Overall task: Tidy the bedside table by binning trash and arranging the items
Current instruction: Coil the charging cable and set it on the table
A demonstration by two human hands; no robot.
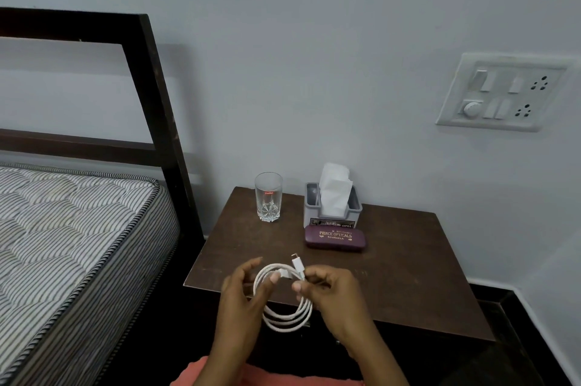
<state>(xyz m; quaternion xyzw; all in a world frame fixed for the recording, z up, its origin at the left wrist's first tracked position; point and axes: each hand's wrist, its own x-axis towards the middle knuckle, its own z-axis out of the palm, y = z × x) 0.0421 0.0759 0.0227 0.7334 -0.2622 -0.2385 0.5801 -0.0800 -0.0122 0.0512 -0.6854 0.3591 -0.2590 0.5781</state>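
Observation:
A white charging cable (287,318), wound into a loop of several turns, hangs between both hands above the front edge of the dark brown bedside table (408,275). My left hand (243,297) holds the loop's left side with curled fingers. My right hand (330,288) pinches the bundle near the top, where one plug end sticks up. On the table stand an empty clear glass (268,197), a grey tissue holder (331,208) with white tissue sticking up, and a maroon spectacle case (335,237) lying in front of the holder.
A bed with a striped mattress (69,228) and a dark wooden headboard (157,96) stands close on the left. A white switchboard (503,91) is on the wall at the right. Dark floor shows to the table's right.

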